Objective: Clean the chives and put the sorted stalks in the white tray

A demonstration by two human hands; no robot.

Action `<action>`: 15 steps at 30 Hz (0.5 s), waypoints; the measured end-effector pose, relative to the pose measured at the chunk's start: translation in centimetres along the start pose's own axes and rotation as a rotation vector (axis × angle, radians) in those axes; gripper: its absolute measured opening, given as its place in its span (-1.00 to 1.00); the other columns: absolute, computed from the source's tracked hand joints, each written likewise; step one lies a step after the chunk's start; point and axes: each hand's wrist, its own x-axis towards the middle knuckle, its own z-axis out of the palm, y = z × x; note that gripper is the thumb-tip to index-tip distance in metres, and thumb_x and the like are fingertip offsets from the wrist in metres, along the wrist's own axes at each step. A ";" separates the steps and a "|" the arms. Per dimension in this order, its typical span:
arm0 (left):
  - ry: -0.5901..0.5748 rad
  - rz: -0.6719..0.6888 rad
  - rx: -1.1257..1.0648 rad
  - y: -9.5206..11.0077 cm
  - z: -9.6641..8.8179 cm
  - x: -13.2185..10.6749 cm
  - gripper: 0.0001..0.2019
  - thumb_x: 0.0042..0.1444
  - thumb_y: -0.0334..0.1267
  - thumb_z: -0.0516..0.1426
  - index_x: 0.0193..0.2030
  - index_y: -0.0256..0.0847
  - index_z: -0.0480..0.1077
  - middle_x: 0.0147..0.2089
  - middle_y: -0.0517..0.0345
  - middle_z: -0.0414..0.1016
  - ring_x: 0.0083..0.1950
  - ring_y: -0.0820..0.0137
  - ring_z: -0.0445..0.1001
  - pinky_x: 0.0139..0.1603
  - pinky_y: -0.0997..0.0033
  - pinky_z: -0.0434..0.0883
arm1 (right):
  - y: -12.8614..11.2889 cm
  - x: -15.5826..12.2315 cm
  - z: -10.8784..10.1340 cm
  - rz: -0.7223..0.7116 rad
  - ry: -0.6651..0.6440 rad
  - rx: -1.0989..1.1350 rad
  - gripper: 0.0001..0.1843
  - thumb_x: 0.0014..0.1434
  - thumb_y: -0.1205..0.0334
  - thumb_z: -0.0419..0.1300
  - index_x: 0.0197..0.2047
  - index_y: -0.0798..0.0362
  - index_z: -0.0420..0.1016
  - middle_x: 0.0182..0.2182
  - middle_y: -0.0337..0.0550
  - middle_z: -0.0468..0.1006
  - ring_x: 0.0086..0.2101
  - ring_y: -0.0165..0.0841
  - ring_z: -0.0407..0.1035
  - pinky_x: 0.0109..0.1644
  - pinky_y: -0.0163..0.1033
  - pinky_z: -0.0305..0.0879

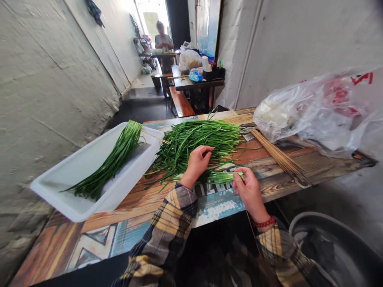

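Note:
My right hand (249, 190) pinches the pale stem ends of a small bunch of chives (220, 176) lying along the near side of the table. Over the large pile of loose green chives (197, 137) is my left hand (198, 164), its fingers curled together. What lies between those fingertips, if anything, is hidden. A thin pale stick or line (253, 229) runs down below my right palm; whether I hold it cannot be made out. To the left, a tied-looking bundle of chives (115, 165) rests in a white plastic tray (80, 213), and thin skewers (155, 136) poke out at its stem end.
Bamboo skewers (277, 153) lie fanned on the patterned wooden table (143, 199), right of the pile. Behind them sits a clear plastic bag (317, 113) with red print. A grey tub (335, 227) stands low at right. Farther off, a person (163, 40) is behind another table (197, 83).

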 end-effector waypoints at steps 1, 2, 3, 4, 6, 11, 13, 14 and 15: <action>-0.041 0.029 0.042 -0.1 0.1 -0.1 -0.82 0.10 -0.46 0.08 -0.25 -0.26 0.50 -0.27 0.11 0.52 -0.24 0.43 0.45 -0.16 0.43 0.38 | 0.1 0.0 0.0 0.000 -0.002 0.000 -0.68 0.17 -0.04 0.15 -0.15 0.02 0.29 -0.65 -0.38 0.36 -0.71 -0.50 0.17 -0.64 -0.40 0.08; -0.092 0.060 0.086 -0.1 0.2 -0.2 -0.82 0.10 -0.46 0.07 -0.24 -0.25 0.50 -0.26 0.10 0.51 -0.24 0.42 0.45 -0.15 0.42 0.38 | 0.1 0.0 0.0 0.001 -0.004 0.002 -0.68 0.17 -0.04 0.15 -0.15 0.01 0.28 -0.65 -0.38 0.36 -0.71 -0.50 0.17 -0.64 -0.40 0.08; -0.144 0.090 0.139 0.0 0.2 -0.3 -0.81 0.10 -0.46 0.07 -0.24 -0.25 0.50 -0.24 0.10 0.50 -0.23 0.42 0.44 -0.15 0.42 0.38 | 0.1 0.0 0.0 0.002 -0.006 0.005 -0.67 0.17 -0.04 0.15 -0.15 0.01 0.28 -0.65 -0.38 0.36 -0.71 -0.50 0.17 -0.64 -0.39 0.08; -0.186 0.115 0.204 0.1 0.3 -0.4 -0.80 0.10 -0.47 0.06 -0.23 -0.24 0.50 -0.23 0.08 0.49 -0.22 0.41 0.44 -0.15 0.41 0.38 | 0.0 0.0 0.0 0.001 -0.008 0.007 -0.67 0.17 -0.04 0.15 -0.15 0.01 0.28 -0.65 -0.38 0.36 -0.71 -0.50 0.17 -0.64 -0.39 0.08; -0.230 0.151 0.369 0.4 0.2 -0.7 -0.79 0.12 -0.46 0.04 -0.24 -0.24 0.50 -0.22 0.04 0.46 -0.19 0.36 0.41 -0.13 0.37 0.36 | -0.2 -0.1 0.0 -0.007 -0.010 0.001 -0.68 0.17 -0.04 0.15 -0.15 0.01 0.29 -0.64 -0.38 0.36 -0.71 -0.50 0.17 -0.63 -0.39 0.09; -0.243 0.187 0.697 1.1 -0.3 -0.9 -0.81 0.16 -0.41 0.03 -0.31 -0.21 0.48 -0.22 -0.02 0.41 -0.13 0.23 0.32 -0.16 0.25 0.29 | -0.4 -0.1 0.0 -0.020 -0.019 -0.028 -0.69 0.19 -0.03 0.14 -0.15 0.02 0.28 -0.65 -0.39 0.35 -0.71 -0.51 0.17 -0.63 -0.40 0.10; -0.242 0.184 0.752 1.2 -0.4 -0.9 -0.83 0.15 -0.41 0.04 -0.31 -0.20 0.47 -0.20 -0.02 0.39 -0.13 0.23 0.30 -0.18 0.24 0.26 | -0.3 -0.1 0.0 -0.020 -0.022 -0.040 -0.69 0.19 -0.03 0.13 -0.14 0.01 0.28 -0.64 -0.39 0.36 -0.70 -0.50 0.18 -0.63 -0.40 0.11; -0.240 0.180 0.768 1.2 -0.4 -0.9 -0.83 0.16 -0.41 0.04 -0.32 -0.20 0.46 -0.20 -0.01 0.39 -0.13 0.23 0.29 -0.19 0.24 0.25 | -0.2 -0.1 0.0 -0.019 -0.019 -0.046 -0.69 0.19 -0.04 0.13 -0.14 0.01 0.28 -0.64 -0.39 0.36 -0.70 -0.50 0.19 -0.63 -0.41 0.11; -0.236 0.175 0.775 1.3 -0.4 -0.9 -0.83 0.16 -0.40 0.04 -0.33 -0.20 0.45 -0.20 -0.01 0.39 -0.12 0.23 0.29 -0.19 0.24 0.24 | -0.1 0.0 0.0 -0.017 -0.015 -0.050 -0.68 0.19 -0.04 0.14 -0.14 0.01 0.29 -0.64 -0.39 0.36 -0.70 -0.50 0.19 -0.63 -0.41 0.11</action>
